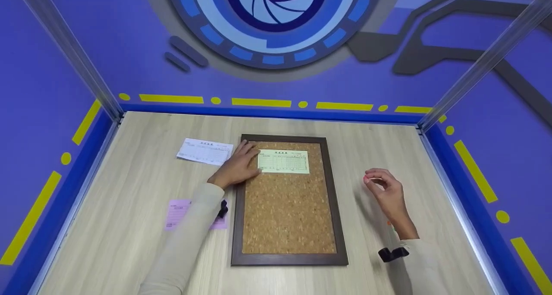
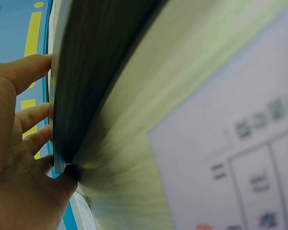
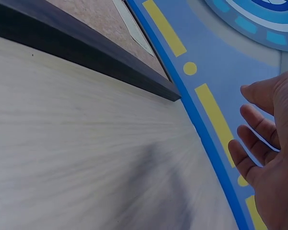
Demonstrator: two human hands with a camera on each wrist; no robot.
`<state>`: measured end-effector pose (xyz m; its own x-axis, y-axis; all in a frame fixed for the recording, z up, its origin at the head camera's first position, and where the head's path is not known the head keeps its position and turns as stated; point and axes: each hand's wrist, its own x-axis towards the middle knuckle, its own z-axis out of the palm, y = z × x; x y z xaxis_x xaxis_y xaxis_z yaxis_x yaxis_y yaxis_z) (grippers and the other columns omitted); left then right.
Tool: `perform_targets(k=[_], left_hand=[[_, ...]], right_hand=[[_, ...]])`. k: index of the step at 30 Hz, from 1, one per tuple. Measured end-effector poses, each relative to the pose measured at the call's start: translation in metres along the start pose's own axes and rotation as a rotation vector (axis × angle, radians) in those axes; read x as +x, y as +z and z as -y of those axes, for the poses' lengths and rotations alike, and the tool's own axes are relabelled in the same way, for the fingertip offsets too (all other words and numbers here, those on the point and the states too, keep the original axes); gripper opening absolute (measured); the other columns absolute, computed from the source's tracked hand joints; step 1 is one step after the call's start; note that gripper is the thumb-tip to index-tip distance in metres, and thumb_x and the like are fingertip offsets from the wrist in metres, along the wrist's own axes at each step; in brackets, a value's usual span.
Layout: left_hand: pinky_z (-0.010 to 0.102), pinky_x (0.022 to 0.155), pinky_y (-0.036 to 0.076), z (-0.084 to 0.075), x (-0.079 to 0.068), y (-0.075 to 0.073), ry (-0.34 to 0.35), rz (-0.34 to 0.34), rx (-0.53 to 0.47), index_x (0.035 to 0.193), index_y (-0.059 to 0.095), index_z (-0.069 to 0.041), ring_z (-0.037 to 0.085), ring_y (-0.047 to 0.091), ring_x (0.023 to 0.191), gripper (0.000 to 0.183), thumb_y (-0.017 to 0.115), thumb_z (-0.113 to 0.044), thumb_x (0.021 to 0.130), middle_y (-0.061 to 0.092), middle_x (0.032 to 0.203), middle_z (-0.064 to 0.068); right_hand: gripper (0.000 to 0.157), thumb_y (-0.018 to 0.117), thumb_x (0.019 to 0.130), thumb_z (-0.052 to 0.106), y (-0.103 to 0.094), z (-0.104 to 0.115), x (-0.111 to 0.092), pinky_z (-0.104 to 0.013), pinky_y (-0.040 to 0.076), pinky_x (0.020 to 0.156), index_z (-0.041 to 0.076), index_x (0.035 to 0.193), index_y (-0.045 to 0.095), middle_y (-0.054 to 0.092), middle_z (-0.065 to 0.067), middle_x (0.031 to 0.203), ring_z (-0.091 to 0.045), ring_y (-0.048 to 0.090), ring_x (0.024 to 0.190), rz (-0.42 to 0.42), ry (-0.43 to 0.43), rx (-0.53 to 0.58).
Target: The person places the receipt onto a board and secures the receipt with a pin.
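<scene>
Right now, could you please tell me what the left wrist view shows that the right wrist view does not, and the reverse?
Only the left wrist view shows the left hand touching the frame, a white slip and a lilac slip.
Only the right wrist view shows the right hand, the cork and the green slip.
Both share the frame, table and wall.

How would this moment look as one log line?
left hand: on corkboard, beside green slip | right hand: pinches small red item | white slip, purple slip: left of corkboard
</scene>
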<state>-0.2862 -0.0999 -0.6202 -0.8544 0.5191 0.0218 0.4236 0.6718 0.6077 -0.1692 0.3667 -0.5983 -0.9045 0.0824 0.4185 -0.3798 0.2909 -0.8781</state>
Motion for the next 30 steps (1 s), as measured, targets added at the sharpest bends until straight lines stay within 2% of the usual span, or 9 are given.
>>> perform_targets(k=[5, 12, 16, 26, 30], left_hand=[[0.058, 0.135, 0.017, 0.002, 0.001, 0.001, 0.003, 0.001, -0.004, 0.162, 0.050, 0.000, 0.044, 0.009, 0.169, 0.074, 0.073, -0.034, 0.101, 0.033, 0.177, 0.020], [0.060, 0.134, 0.018, 0.004, 0.001, 0.003, 0.021, -0.022, -0.008, 0.161, 0.050, 0.002, 0.045, 0.011, 0.169, 0.074, 0.072, -0.033, 0.100, 0.035, 0.175, 0.022], [0.060, 0.134, 0.018, 0.003, 0.000, 0.002, 0.002, -0.012, -0.009, 0.163, 0.049, -0.001, 0.044, 0.010, 0.169, 0.075, 0.072, -0.034, 0.100, 0.034, 0.176, 0.020], [0.057, 0.135, 0.017, -0.001, -0.001, 0.001, -0.032, 0.004, 0.001, 0.165, 0.047, -0.003, 0.040, 0.008, 0.170, 0.075, 0.071, -0.035, 0.102, 0.031, 0.178, 0.018], [0.058, 0.135, 0.016, 0.000, -0.001, 0.001, -0.030, 0.005, -0.008, 0.166, 0.046, -0.003, 0.041, 0.008, 0.170, 0.075, 0.071, -0.034, 0.102, 0.031, 0.178, 0.018]], right_hand=[[0.007, 0.076, 0.096, -0.013, 0.005, 0.000, 0.001, -0.020, 0.055, 0.095, -0.008, 0.101, 0.078, 0.070, -0.030, 0.117, -0.014, 0.070, 0.110, 0.022, 0.034, -0.023], [0.008, 0.077, 0.094, -0.015, 0.015, -0.001, 0.003, -0.018, 0.055, 0.092, -0.010, 0.100, 0.077, 0.070, -0.033, 0.116, -0.012, 0.070, 0.107, 0.031, 0.046, -0.028], [0.009, 0.077, 0.092, -0.017, 0.021, -0.003, 0.005, -0.019, 0.056, 0.091, -0.012, 0.100, 0.076, 0.070, -0.035, 0.116, -0.015, 0.070, 0.107, 0.041, 0.034, -0.018], [0.006, 0.078, 0.097, -0.009, 0.033, -0.005, 0.010, -0.021, 0.056, 0.091, -0.004, 0.100, 0.079, 0.072, -0.027, 0.116, -0.012, 0.069, 0.108, 0.081, 0.066, -0.029], [0.005, 0.077, 0.096, -0.011, 0.039, -0.007, 0.011, -0.021, 0.056, 0.090, -0.008, 0.100, 0.077, 0.072, -0.029, 0.116, -0.016, 0.069, 0.106, 0.074, 0.078, -0.027]])
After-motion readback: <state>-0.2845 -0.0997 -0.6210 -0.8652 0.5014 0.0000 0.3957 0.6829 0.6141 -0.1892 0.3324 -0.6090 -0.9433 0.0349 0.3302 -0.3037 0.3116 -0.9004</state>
